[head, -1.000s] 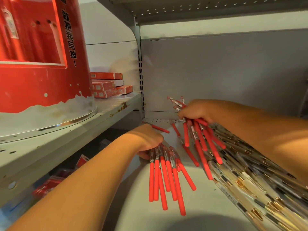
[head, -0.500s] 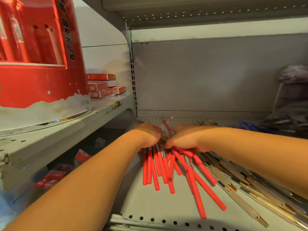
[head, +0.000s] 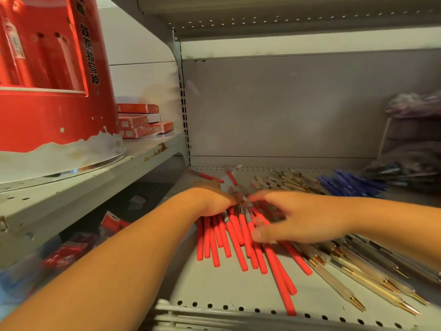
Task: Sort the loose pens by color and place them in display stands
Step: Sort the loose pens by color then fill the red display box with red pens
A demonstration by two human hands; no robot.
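on the grey shelf (head: pixel 226 287), red pens (head: pixel 235 244) fanned beside clear pens (head: pixel 346 278): left hand (head: pixel 210 201) grasps their upper ends, right hand (head: pixel 303 218) hovers spread, loose; colour-gathering step, next likely squaring the bunch.

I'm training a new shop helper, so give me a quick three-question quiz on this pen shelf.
1. True or false: the blue pens lie right of the red pens, further back.
2. Which pens lie at the shelf's front right corner? A blue, B red, C clear gold-tipped pens.
3. Fill in: the ___ hand has its fingers spread.
Key: 1 true; 2 C; 3 right hand.
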